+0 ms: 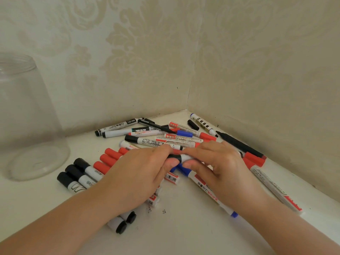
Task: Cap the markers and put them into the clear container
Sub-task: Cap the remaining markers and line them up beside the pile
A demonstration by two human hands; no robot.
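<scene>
Now both hands meet over pile. Left hand (pixel 139 168) pinches black cap (pixel 174 157); right hand (pixel 217 162) grips marker (pixel 186 157) barrel. Marker axis runs left-right, level, cap at left end. Jar (pixel 24 115) stands well apart, far left on counter (pixel 184 227); left hand nearer it.

The jar (pixel 27 116) stands at the shelf's (pixel 184 227) left edge. The pens (pixel 156 138) lie in a heap in the back corner, right of the jar. Both hands (pixel 136 173) meet over the heap, holding one pen (pixel 179 157) between them.
</scene>
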